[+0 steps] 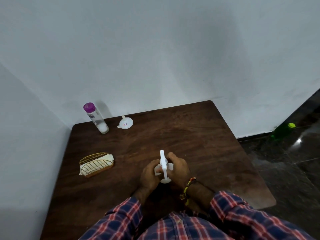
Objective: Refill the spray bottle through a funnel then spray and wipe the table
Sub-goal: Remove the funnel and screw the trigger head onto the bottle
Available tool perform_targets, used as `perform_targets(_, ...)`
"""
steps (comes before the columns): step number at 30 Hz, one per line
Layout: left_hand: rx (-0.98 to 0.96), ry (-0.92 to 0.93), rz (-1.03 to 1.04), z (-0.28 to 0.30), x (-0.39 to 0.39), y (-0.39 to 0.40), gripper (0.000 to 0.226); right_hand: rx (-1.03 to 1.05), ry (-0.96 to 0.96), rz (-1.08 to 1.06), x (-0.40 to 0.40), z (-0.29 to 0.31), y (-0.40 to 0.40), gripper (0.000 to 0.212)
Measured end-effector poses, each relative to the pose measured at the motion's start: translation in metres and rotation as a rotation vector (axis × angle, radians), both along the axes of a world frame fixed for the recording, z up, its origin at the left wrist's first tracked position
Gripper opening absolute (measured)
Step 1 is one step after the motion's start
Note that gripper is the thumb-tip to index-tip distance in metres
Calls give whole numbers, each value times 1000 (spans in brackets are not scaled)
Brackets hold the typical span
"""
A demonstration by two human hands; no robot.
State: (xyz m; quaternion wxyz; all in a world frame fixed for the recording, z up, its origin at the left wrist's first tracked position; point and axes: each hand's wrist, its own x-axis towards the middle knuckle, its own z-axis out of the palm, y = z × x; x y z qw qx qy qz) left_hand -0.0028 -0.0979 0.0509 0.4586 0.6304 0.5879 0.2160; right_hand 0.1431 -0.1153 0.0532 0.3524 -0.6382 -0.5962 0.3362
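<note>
A white spray bottle (163,166) stands near the middle of the dark wooden table (199,144), its nozzle pointing away from me. My left hand (149,175) wraps the bottle's left side and my right hand (178,168) grips its right side near the spray head. A small white funnel (126,122) lies at the far side of the table. Left of the funnel stands a clear bottle with a purple cap (96,117), a little liquid at its bottom. A gold wire holder with folded white napkins (96,164) sits at the left.
Pale walls run close along the table's far and left edges. To the right is a dark glossy floor with a green bottle (282,129) lying by the wall. My plaid sleeves fill the near edge of the view.
</note>
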Motion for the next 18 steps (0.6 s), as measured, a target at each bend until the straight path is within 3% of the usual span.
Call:
perform_targets(3, 72, 117, -25, 3, -2, -1, 40, 41, 17, 87, 8, -2, -4, 19)
perform_targets(7, 53, 205, -48, 4, 2, -2, 55, 77, 47, 98, 17, 2, -4, 11)
perform_targets(11, -72, 131, -2, 10, 5, 1, 35, 63, 150, -4, 10, 7, 4, 27)
perform_targets(15, -54, 168, 46, 15, 7, -1, 56, 66, 135, 116, 11, -2, 5, 36)
perform_targets(18, -60, 208, 56, 13, 10, -4, 56, 44, 127, 151, 19, -3, 8, 29)
